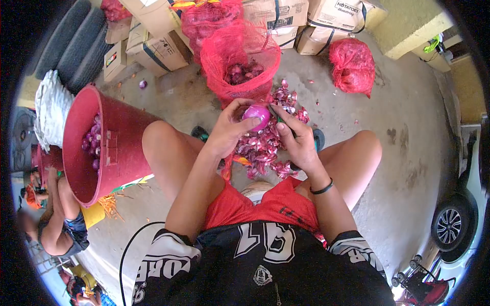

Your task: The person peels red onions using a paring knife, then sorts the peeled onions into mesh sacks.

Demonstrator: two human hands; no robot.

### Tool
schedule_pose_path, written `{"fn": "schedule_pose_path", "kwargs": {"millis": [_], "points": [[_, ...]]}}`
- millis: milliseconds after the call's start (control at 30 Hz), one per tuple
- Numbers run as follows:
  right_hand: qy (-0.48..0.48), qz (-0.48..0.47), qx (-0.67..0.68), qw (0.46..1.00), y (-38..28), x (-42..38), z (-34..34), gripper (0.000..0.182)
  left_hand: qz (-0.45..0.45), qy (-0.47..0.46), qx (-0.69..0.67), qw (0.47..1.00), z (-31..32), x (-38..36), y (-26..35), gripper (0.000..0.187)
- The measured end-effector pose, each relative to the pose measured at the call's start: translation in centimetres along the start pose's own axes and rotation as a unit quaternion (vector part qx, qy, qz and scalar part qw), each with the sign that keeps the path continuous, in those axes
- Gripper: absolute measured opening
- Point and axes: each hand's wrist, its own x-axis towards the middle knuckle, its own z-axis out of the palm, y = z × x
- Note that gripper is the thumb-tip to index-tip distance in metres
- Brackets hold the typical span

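Steadying is provided by the left hand point(228, 128), fingers clamped around the onion point(258, 117). The apparent knife point(276, 114), pinched in the right hand point(302, 142), should be angled shallowly.

The onion point(258, 117) is vivid purple; the peelings point(256, 152) mix maroon and pinkish white. The netted sack point(218, 66) is bright red, the tub point(127, 140) duller red, the shirt point(217, 268) black with white numerals.

Around me: stained concrete floor point(403, 168) — yellow wall point(416, 28) ahead right, strapped cartons point(159, 55) ahead, tyres point(76, 46) ahead left, parked car point(451, 224) on my right.
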Motion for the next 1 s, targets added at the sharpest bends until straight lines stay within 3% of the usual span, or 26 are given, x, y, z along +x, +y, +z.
{"fn": "schedule_pose_path", "kwargs": {"millis": [200, 300, 400, 467, 533, 733, 1000], "points": [[0.035, 0.13, 0.117, 0.984, 0.0, 0.2, 0.0, 0.038, 0.042, -0.045, 0.016, 0.998, -0.1, 0.2, -0.4, 0.06], [0.046, 0.07, 0.108, 0.991, 1.2, 0.5, -0.1, 0.04, 0.033, -0.054, 0.009, 0.998, 0.1, -0.1, -0.2, 0.063], [0.008, 0.096, 0.104, 0.99, 0.8, 0.2, -1.0, 0.04, 0.044, -0.049, -0.011, 0.998, 0.4, -0.1, -0.1, 0.06], [-0.011, 0.016, 0.085, 0.996, 1.5, 0.2, -1.0, 0.04, -0.016, 0.006, -0.05, 0.999, 0.5, 0.3, -0.3, 0.056], [-0.017, 0.004, 0.108, 0.994, 1.2, 0.1, -0.7, 0.04, -0.041, 0.026, -0.057, 0.997, 0.2, 0.7, -0.9, 0.053], [0.037, 0.186, 0.31, 0.932, 0.4, 0.1, -1.3, 0.04, 0.004, -0.01, -0.041, 0.999, 0.3, 0.6, -0.9, 0.054], [0.114, 0.219, 0.352, 0.903, 1.3, 0.3, -1.6, 0.039, 0.011, -0.044, 0.001, 0.999, 0.2, 0.4, -0.7, 0.068]]}}
